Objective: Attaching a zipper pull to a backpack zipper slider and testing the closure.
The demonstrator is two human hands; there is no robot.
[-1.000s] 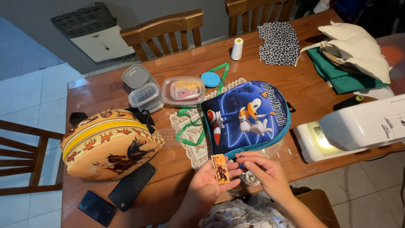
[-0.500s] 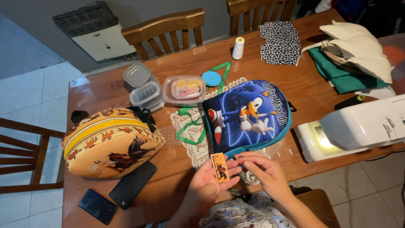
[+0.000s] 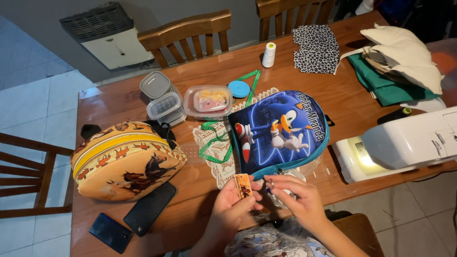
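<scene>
— Where the hands sit, and what each one has?

— Both low at the near table edge [image 3: 143, 102]. Left hand [image 3: 233, 209] closed on a small orange tag [image 3: 243, 185], pinched between thumb and fingertips, printed face turned up toward the camera, probably for reading or lining up. Right hand [image 3: 297, 197] just beside it, fingers bent and pinched together over something small and dark; too tiny and too hidden to name, so hard to say whether truly gripped or only touched.

— And the tag relative to the bag?

— Held upright just off the lower left corner of the blue backpack [image 3: 278, 131], close to its teal zipper edge, not touching as far as can be told. Tag standing clear above the left fingertips, most of it free of the grip.

— Surroundings?

— Blue backpack lying flat, cartoon front upward, on a cream lace doily [image 3: 214, 147] with a green measuring tape [image 3: 214, 143] curled across it. To the left, a rounded orange bag [image 3: 124, 162] with horse prints, resting on its side. Near that, a black phone case [image 3: 150, 209] and a dark phone [image 3: 110, 232]. Behind, clear plastic boxes [image 3: 164, 100], a white thread spool [image 3: 269, 54], leopard-print fabric [image 3: 316, 47]. To the right, a white sewing machine [image 3: 404, 143] with its lamp lit, green cloth [image 3: 381, 85] and cream cloth [image 3: 404, 52] stacked beyond.
</scene>
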